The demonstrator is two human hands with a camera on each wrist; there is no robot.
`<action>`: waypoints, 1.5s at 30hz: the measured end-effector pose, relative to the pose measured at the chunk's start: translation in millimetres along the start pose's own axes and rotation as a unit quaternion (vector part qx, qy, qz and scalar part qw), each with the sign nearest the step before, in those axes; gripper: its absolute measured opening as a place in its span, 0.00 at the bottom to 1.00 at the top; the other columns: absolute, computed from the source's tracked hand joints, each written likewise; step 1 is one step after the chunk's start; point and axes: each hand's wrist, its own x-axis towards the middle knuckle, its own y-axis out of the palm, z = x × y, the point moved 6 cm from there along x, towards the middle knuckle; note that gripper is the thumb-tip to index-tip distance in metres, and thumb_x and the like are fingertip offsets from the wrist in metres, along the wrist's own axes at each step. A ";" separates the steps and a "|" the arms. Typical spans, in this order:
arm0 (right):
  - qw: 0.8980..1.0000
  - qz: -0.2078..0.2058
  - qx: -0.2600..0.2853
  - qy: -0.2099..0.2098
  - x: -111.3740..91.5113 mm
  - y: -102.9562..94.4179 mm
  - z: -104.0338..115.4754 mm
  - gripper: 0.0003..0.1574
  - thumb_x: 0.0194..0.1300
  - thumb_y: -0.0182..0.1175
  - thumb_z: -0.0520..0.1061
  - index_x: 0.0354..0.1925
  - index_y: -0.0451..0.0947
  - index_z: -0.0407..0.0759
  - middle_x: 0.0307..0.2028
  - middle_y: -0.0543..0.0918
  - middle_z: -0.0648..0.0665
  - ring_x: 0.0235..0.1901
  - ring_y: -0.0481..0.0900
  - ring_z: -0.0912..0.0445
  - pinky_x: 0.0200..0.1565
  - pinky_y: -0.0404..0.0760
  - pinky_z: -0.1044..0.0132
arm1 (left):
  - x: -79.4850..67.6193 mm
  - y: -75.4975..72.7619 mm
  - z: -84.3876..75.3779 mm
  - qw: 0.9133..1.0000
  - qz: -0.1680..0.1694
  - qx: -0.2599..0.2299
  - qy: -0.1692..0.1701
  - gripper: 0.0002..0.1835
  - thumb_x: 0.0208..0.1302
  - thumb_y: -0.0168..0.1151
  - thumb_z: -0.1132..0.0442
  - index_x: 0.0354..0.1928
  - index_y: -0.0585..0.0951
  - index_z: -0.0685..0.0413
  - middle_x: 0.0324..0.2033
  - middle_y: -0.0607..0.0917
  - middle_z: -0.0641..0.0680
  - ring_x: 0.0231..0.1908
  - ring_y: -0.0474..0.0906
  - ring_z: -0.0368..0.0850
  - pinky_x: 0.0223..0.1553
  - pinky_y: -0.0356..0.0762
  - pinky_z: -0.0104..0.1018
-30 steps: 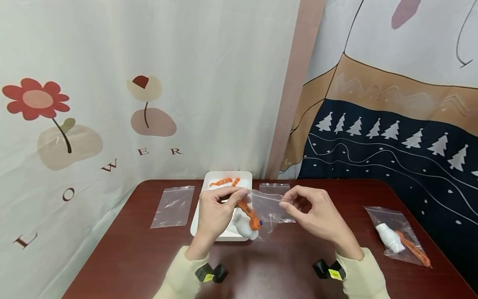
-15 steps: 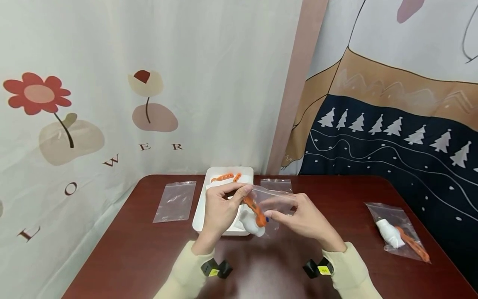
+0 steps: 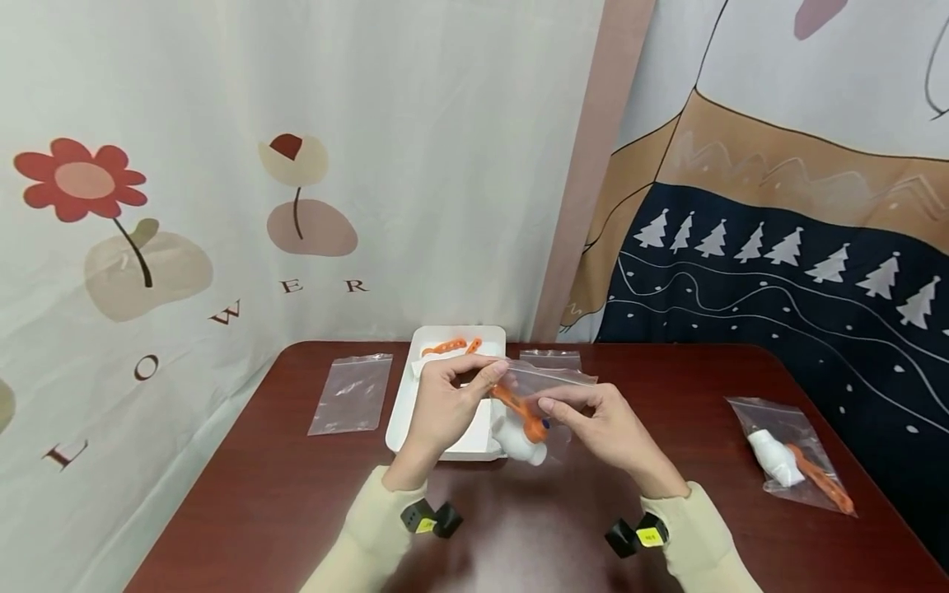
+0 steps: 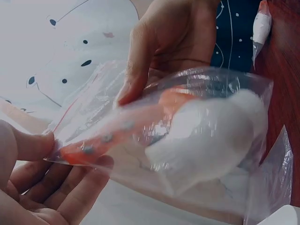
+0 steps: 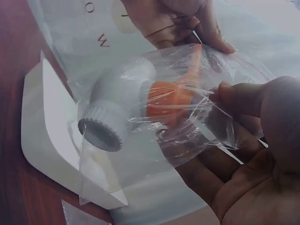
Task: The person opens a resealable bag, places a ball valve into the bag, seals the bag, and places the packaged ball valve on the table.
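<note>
Clear plastic zip bag [image 3: 532,385], aloft near white rectangular tray [image 3: 397,420]; inside, rounded white fitting [image 3: 515,441], slim orange handle [image 3: 511,402]. I see left hand [image 3: 452,403] pinching its upper corner, right hand [image 3: 608,424] its side (presumably for steadiness).

Orange handle [image 5: 169,99], white fitting [image 4: 206,136], white trees [image 3: 785,249] on navy cloth [image 3: 756,354].

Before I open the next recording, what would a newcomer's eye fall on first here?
Most likely the bright orange part and white part in the clear bag, held by the left hand and right hand near the middle of the head view. Next might come the red flower on the curtain at far left, then the filled bag on the right side of the table.
</note>
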 end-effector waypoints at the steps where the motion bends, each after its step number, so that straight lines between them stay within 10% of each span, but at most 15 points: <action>1: 1.000 -0.001 -0.001 0.005 -0.4 -1.0 -1.2 0.13 0.71 0.65 0.48 0.50 0.89 0.47 0.45 0.91 0.45 0.38 0.84 0.59 0.31 0.83 0.68 | 0.3 0.4 1.0 1.000 0.003 0.005 -0.003 0.09 0.67 0.70 0.61 0.42 0.90 0.59 0.32 0.91 0.63 0.32 0.86 0.35 0.38 0.86 0.32; 10: 0.999 0.012 -0.011 0.034 -1.7 -15.0 -5.9 0.15 0.72 0.64 0.49 0.52 0.88 0.44 0.45 0.91 0.45 0.44 0.86 0.57 0.47 0.86 0.69 | 1.1 3.3 7.3 0.998 0.049 0.035 -0.019 0.11 0.70 0.67 0.58 0.46 0.89 0.57 0.37 0.92 0.59 0.39 0.88 0.39 0.44 0.88 0.36; 21: 0.995 -0.023 -0.024 0.092 -5.9 -52.5 -17.0 0.19 0.73 0.63 0.49 0.55 0.86 0.42 0.43 0.87 0.40 0.39 0.80 0.57 0.38 0.83 0.70 | -3.8 -17.9 32.4 0.982 0.099 0.161 0.006 0.11 0.69 0.68 0.55 0.50 0.89 0.46 0.46 0.91 0.49 0.47 0.86 0.40 0.47 0.86 0.38; 34: 0.985 -0.035 -0.030 0.166 -21.6 -102.0 -49.1 0.29 0.77 0.57 0.56 0.63 0.79 0.37 0.57 0.85 0.36 0.45 0.83 0.60 0.45 0.87 0.66 | -28.4 -31.3 76.8 0.932 0.213 0.291 0.042 0.12 0.64 0.71 0.61 0.48 0.88 0.56 0.42 0.90 0.53 0.46 0.84 0.52 0.46 0.85 0.48; 45: 0.975 -0.015 -0.001 0.222 -43.9 -133.4 -89.8 0.32 0.78 0.54 0.58 0.66 0.77 0.36 0.51 0.89 0.44 0.44 0.84 0.61 0.43 0.87 0.64 | -38.3 -34.0 92.9 0.903 0.264 0.340 0.011 0.06 0.59 0.72 0.69 0.39 0.90 0.58 0.32 0.89 0.48 0.30 0.78 0.31 0.33 0.77 0.26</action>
